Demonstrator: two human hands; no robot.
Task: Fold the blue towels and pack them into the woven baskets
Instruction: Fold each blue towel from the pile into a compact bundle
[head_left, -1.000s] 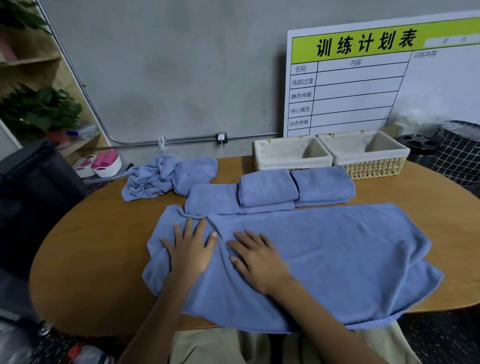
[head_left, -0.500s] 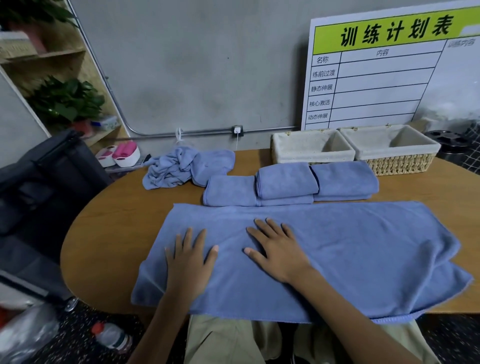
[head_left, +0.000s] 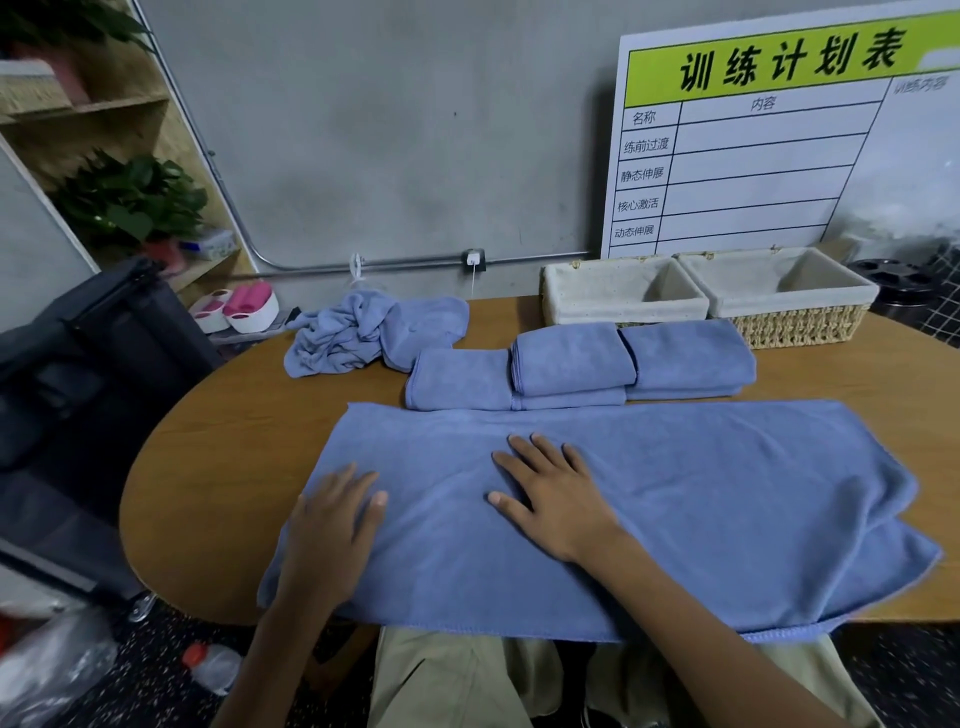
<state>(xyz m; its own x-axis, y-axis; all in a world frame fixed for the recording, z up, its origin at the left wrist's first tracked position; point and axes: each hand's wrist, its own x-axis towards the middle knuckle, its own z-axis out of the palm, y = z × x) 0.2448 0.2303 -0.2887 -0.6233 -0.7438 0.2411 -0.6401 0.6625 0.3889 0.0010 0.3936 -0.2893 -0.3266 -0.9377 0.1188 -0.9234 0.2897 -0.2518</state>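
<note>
Both hands, left (head_left: 332, 525) and right (head_left: 553, 499), spread flat on towel (head_left: 727, 499), smoothing it on counter (head_left: 208, 467) for folding; baskets (head_left: 623, 291) wait behind.

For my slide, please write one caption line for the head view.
Both hands, left and right, press flat on a spread blue towel; folded towels wait before two baskets.

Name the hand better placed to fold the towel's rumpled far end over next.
Probably the right hand. It lies flat near the middle of the spread towel, nearer the bunched right end; the left hand rests flat at the opposite end and could pin it.
</note>
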